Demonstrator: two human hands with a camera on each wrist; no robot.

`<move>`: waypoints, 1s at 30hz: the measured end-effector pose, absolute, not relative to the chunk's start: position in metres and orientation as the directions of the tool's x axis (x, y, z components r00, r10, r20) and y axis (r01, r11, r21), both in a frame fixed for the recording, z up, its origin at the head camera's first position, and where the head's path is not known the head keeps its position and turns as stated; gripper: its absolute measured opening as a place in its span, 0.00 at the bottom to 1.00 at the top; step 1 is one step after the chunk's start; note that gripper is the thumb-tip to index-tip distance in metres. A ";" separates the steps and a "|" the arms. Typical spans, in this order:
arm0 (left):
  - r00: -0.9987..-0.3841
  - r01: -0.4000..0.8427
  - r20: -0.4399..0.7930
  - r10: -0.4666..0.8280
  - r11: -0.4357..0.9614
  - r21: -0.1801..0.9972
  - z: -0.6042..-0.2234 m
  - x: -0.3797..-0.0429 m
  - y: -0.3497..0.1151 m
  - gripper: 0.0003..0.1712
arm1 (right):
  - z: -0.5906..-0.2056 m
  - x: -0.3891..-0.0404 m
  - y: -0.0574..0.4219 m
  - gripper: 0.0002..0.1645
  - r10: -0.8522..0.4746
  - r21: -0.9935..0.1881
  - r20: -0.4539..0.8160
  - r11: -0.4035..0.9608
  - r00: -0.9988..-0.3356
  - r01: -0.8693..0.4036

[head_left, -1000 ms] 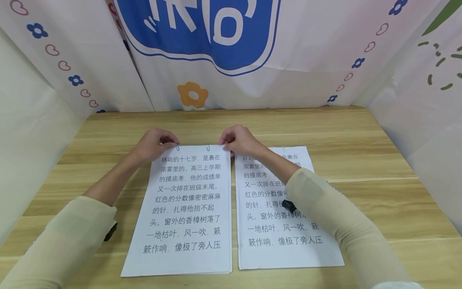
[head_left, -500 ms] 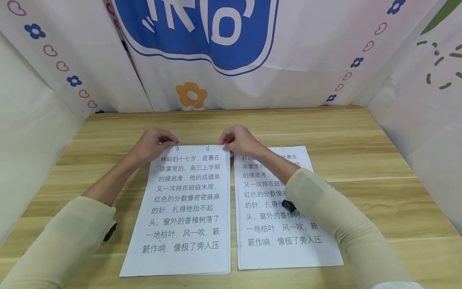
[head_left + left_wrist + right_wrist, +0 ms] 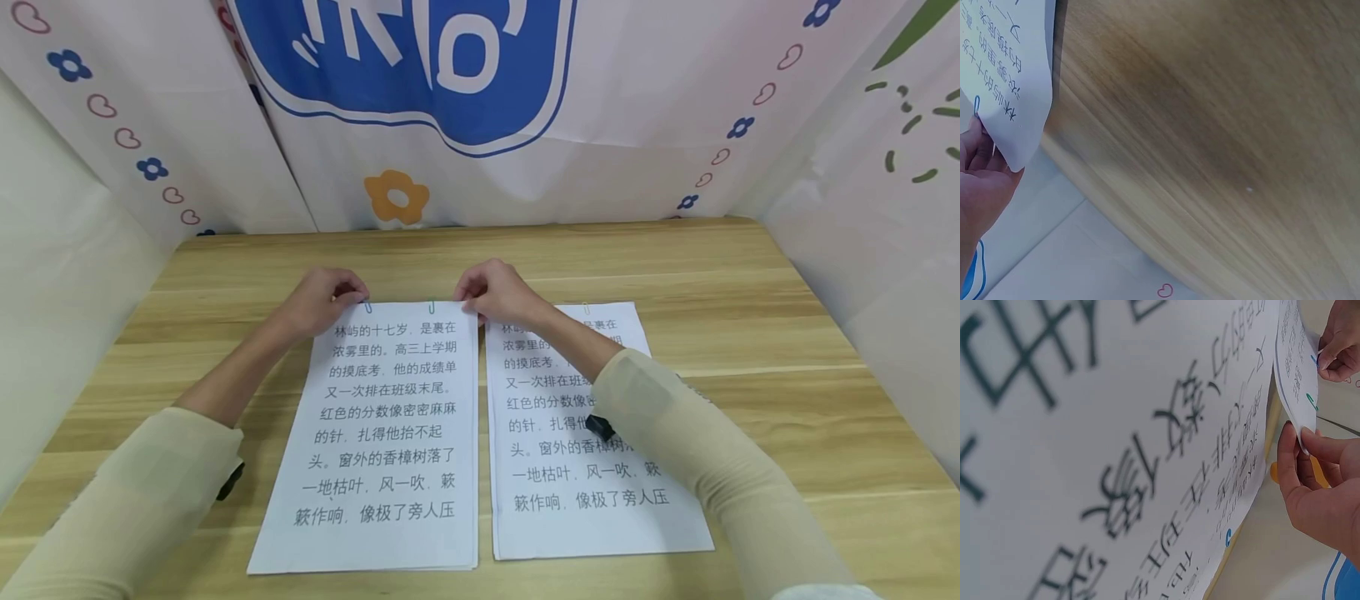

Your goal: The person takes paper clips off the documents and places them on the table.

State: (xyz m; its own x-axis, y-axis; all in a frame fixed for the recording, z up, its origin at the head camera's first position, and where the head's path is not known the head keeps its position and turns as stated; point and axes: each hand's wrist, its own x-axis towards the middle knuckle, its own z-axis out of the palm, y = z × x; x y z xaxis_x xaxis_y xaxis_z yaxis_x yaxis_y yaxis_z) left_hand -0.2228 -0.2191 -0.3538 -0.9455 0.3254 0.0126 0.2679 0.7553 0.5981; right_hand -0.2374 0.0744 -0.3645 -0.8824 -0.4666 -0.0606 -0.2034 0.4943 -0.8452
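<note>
A stack of printed white sheets lies on the table at the left of centre in the head view. A blue paper clip and a green paper clip sit on its top edge. My left hand pinches the top left corner, close beside the blue clip. At the top right corner, my right hand pinches the sheets between thumb and fingers, clear in the right wrist view. A second printed stack lies to the right, with a pale yellow clip; my right forearm partly covers it.
The wooden table runs back to a white curtain with printed flowers and hearts. White walls stand on both sides. A narrow strip of table separates the two stacks. In the right wrist view, the second stack carries a blue clip.
</note>
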 end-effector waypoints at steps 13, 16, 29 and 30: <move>-0.959 0.222 -0.008 0.284 0.769 0.599 -0.355 -0.221 -0.216 0.11 | -0.362 -0.236 0.074 0.07 -0.464 -0.844 -0.059 0.496 -0.884 -0.204; -0.963 0.208 -0.011 0.269 0.767 0.607 -0.355 -0.222 -0.217 0.11 | -0.362 -0.236 0.074 0.07 -0.463 -0.843 -0.064 0.500 -0.884 -0.200; -0.961 0.213 -0.005 0.277 0.751 0.624 -0.352 -0.221 -0.219 0.10 | -0.364 -0.237 0.074 0.07 -0.467 -0.845 -0.056 0.493 -0.882 -0.207; -0.960 0.214 -0.007 0.279 0.751 0.624 -0.352 -0.221 -0.219 0.10 | -0.364 -0.237 0.074 0.07 -0.467 -0.846 -0.055 0.491 -0.882 -0.207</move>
State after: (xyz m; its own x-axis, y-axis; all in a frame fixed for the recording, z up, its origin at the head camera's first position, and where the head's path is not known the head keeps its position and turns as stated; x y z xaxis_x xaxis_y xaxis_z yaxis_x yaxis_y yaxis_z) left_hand -0.2208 -0.2190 -0.3519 -0.9602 0.2793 -0.0073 0.2138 0.7514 0.6242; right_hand -0.2372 0.0736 -0.3639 -0.8823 -0.4675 -0.0551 -0.2071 0.4907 -0.8464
